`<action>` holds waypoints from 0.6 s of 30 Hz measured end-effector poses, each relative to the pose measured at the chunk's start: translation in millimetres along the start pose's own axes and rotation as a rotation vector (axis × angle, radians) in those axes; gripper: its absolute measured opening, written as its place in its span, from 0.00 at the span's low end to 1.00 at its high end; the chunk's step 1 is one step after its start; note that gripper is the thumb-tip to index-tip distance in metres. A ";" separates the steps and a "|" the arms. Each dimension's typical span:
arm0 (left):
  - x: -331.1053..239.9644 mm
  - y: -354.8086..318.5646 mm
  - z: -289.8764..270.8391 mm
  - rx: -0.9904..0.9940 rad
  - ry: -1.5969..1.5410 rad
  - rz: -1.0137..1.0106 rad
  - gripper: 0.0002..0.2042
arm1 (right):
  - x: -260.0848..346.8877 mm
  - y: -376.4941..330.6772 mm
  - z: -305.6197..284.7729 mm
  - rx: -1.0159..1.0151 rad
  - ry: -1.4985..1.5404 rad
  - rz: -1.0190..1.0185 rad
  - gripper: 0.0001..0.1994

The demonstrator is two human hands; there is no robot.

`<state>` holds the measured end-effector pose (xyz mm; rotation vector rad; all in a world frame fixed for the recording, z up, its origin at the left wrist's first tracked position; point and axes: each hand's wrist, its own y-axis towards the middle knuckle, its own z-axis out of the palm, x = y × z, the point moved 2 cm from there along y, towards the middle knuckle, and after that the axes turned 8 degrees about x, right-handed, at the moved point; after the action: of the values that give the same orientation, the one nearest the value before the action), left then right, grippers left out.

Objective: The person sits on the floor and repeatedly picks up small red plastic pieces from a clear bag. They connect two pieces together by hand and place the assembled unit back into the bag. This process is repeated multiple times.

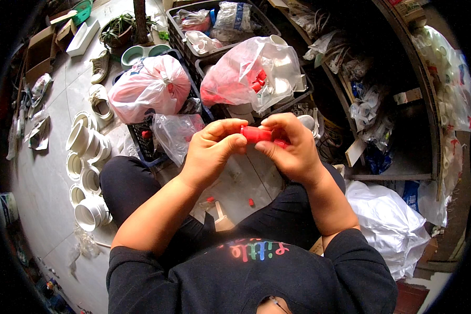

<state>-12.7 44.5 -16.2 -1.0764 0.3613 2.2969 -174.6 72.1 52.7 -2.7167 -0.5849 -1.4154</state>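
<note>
Our left hand [209,149] and right hand [294,149] pinch opposite ends of a red plastic fitting [257,134], at twelve o'clock from our black shirt [225,277]. Beyond it, at twelve, sits a clear bag [225,73]; white pipes [91,178] lie at nine.

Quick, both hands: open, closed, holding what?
Left hand: closed, pinching the left end of a red piece.
Right hand: closed, gripping the red piece farther right.

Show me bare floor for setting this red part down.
Widest: gray floor left of the white pipe fittings. Small gaps surround the red pieces between the legs. Crowded: ahead, with stuffed plastic bags, and right, with a white sack.
</note>
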 end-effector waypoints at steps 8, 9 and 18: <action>-0.7 0.7 1.1 -0.025 -0.018 -0.021 0.14 | 1.9 4.8 -0.3 -0.069 0.048 0.023 0.14; -1.1 0.1 1.0 -0.032 -0.022 -0.023 0.14 | 5.2 2.1 -0.4 -0.049 0.286 0.255 0.15; -2.7 0.0 2.4 -0.030 -0.068 -0.017 0.14 | 17.9 0.9 -0.1 -0.014 0.149 0.320 0.19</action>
<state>-12.8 44.5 -12.6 -1.0092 0.2910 2.3242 -165.1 76.9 67.1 -2.5371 -0.1244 -1.5177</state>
